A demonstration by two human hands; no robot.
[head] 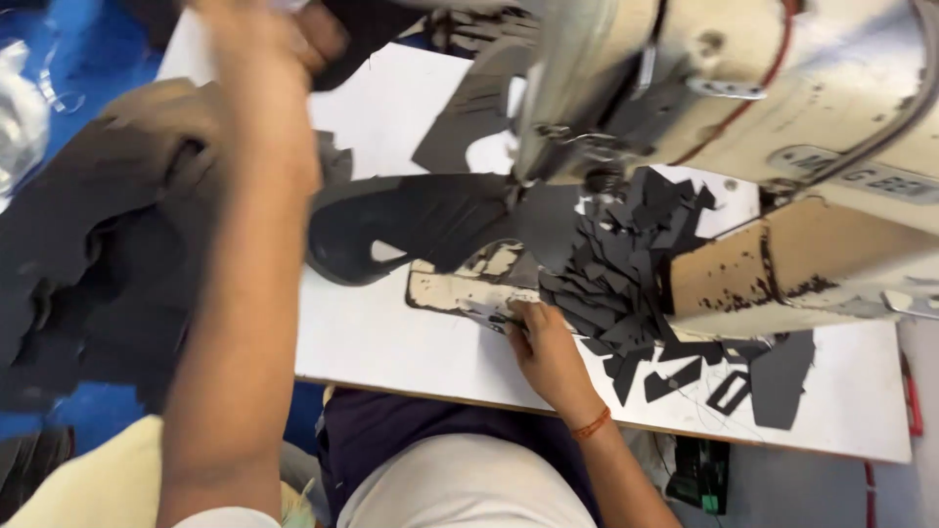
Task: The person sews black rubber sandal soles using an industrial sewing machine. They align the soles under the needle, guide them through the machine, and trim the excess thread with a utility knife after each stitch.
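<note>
My left hand (284,39) is raised far to the upper left, blurred with motion, next to a dark piece (367,34) at the table's far edge; whether it grips that piece is unclear. My right hand (543,347) rests on the white table (391,347) with its fingers closed around a small silvery metal tool (492,316). A curved black shoe-upper piece (421,220) lies just beyond it, its right end under the head of the cream sewing machine (782,127).
A heap of small black cut pieces (626,274) lies by the machine's base, with more scattered to the right (773,376). A stack of dark material (88,244) sits at the left over blue floor (88,59). The table's near edge is by my lap.
</note>
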